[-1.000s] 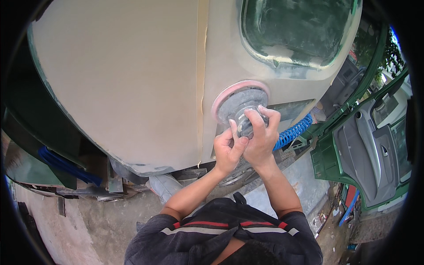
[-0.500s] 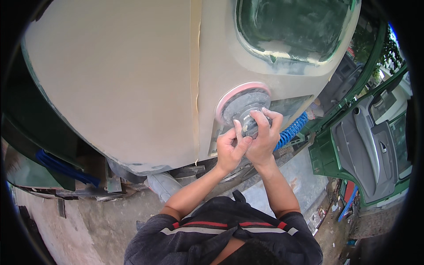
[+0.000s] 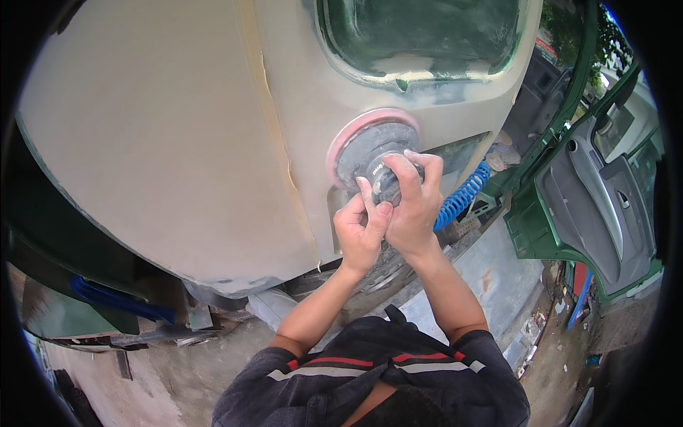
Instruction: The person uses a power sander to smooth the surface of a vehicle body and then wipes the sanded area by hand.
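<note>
A round orbital sander with a grey body and a pink-edged disc lies against the beige primed vehicle panel, just below a window recess. Both hands grip it from the near side. My right hand curls its fingers over the dark housing from the right. Closed against the housing's lower left is my left hand, its thumb close to the right hand. The disc's sanding face is hidden against the panel.
A blue coiled hose runs right of the sander. The green-framed window sits above; a raised tape edge runs down the panel at left. An open green door stands at right. Debris litters the ground.
The view has shifted, with the panel and tape edge appearing farther left. Against the panel, the sander has moved slightly right and up toward the window, both hands keeping their grip.
</note>
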A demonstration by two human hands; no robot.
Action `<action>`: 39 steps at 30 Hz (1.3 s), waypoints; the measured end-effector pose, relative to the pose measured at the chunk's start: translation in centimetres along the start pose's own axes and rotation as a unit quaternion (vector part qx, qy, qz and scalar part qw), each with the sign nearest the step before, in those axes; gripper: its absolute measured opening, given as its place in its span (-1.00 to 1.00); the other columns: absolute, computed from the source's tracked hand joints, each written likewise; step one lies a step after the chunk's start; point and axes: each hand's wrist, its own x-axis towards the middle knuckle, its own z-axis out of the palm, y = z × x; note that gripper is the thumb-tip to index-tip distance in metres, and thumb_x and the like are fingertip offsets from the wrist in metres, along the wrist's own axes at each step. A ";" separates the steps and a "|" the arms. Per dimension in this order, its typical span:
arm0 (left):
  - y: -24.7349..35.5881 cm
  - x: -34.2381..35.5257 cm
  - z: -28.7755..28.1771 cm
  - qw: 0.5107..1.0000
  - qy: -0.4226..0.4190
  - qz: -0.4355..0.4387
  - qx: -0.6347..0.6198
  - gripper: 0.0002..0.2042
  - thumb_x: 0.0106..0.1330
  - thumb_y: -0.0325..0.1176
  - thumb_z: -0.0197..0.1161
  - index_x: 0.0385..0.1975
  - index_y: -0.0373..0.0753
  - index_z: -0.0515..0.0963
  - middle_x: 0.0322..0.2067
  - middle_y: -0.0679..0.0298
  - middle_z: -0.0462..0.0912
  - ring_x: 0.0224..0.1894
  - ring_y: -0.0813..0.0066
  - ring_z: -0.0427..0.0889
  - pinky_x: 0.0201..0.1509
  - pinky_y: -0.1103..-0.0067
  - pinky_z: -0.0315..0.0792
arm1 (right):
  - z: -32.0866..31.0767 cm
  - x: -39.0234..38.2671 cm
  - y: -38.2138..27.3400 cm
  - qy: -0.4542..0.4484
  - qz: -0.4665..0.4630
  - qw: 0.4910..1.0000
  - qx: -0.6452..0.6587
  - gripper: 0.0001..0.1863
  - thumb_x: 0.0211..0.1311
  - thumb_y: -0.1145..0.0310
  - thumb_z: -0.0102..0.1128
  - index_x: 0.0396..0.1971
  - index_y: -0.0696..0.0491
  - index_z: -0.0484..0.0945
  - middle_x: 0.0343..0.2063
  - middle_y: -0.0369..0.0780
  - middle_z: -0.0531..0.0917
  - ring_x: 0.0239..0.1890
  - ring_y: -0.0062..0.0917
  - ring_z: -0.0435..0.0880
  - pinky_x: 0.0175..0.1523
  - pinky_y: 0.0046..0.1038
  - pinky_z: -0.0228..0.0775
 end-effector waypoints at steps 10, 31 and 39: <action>-1.2 0.2 0.9 1.000 0.009 0.013 -0.009 -0.56 0.45 -0.09 0.33 -0.04 -0.45 0.62 -0.23 0.32 0.64 -0.19 0.62 0.53 -0.08 0.62 0.44 | 0.0 -0.6 1.3 0.002 0.015 1.000 0.008 -0.52 0.12 0.07 0.45 0.05 -0.17 0.60 -0.11 -0.01 0.48 -0.25 -0.10 0.70 -0.37 -0.22 0.60; 2.1 2.2 1.0 0.999 0.027 0.037 -0.015 -0.59 0.42 -0.12 0.36 -0.09 -0.45 0.62 -0.29 0.35 0.64 -0.24 0.67 0.54 -0.15 0.66 0.43 | 0.5 2.0 -0.3 0.003 0.001 1.000 0.026 -0.46 0.01 0.21 0.56 0.05 -0.17 0.57 -0.10 -0.03 0.48 -0.24 -0.14 0.68 -0.35 -0.22 0.59; 1.8 1.4 -0.2 0.994 0.053 0.063 -0.078 -0.60 0.39 -0.14 0.39 -0.18 -0.45 0.59 -0.38 0.35 0.62 -0.31 0.65 0.54 -0.21 0.63 0.46 | 1.3 1.5 -1.7 -0.009 -0.074 0.997 0.026 -0.44 -0.04 0.24 0.61 0.01 -0.07 0.59 -0.12 -0.04 0.49 -0.21 -0.15 0.66 -0.33 -0.29 0.56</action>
